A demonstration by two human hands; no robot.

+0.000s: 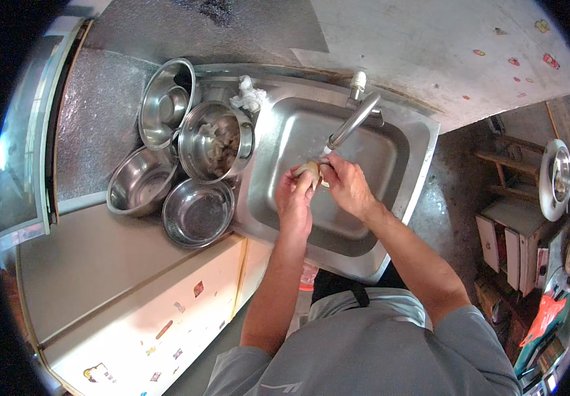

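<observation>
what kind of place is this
Most likely a plain home kitchen. A steel sink with a tap is set in a counter, metal bowls stand beside it, and both hands, left hand and right hand, hold a small pale item under the tap.

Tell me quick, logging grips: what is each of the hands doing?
Left hand: closed on a small pale brown lump under the steel tap.
Right hand: closed on the same lump.

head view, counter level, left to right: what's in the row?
Window frame → steel bowls → pot of pale food pieces → left hand → right hand → sink's right rim → wooden shelf.
</observation>
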